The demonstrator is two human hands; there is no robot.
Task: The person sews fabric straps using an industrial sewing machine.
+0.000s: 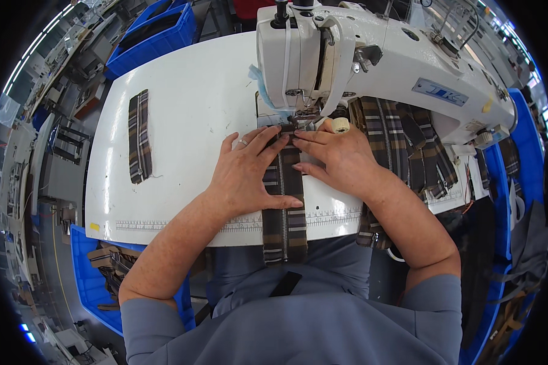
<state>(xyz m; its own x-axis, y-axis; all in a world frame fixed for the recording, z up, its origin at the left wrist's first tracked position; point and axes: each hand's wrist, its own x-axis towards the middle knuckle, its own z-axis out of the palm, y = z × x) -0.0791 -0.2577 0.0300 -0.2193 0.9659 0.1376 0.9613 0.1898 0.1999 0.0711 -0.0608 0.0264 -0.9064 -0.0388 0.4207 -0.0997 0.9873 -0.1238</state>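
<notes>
Plaid fabric in brown and grey, with a zipper running down its middle, forms a long strip (284, 207) lying across the white sewing table (182, 121). The strip hangs off the near edge toward the person's lap, and its far end sits under the needle of the white sewing machine (371, 55).

Seen from the head camera, the left hand (249, 176) lies flat and spread on the strip's left side, thumb across it lower down. The right hand (338, 158) presses flat on the right side, fingertips meeting the left's just before the presser foot. Neither hand grips; both are open and pinning the cloth down, close together. A taped thumb tip shows on the right hand.

A finished-looking plaid piece (139, 137) lies well apart near the table's left edge, and a heap of similar strips (408, 146) sits under the machine arm at the right edge. Blue bins (158, 27) stand beyond the far corner.

By my judgement the seam along the zipper is being fed; the next move calls for steady, even guiding so the stitching stays straight beside the teeth.
</notes>
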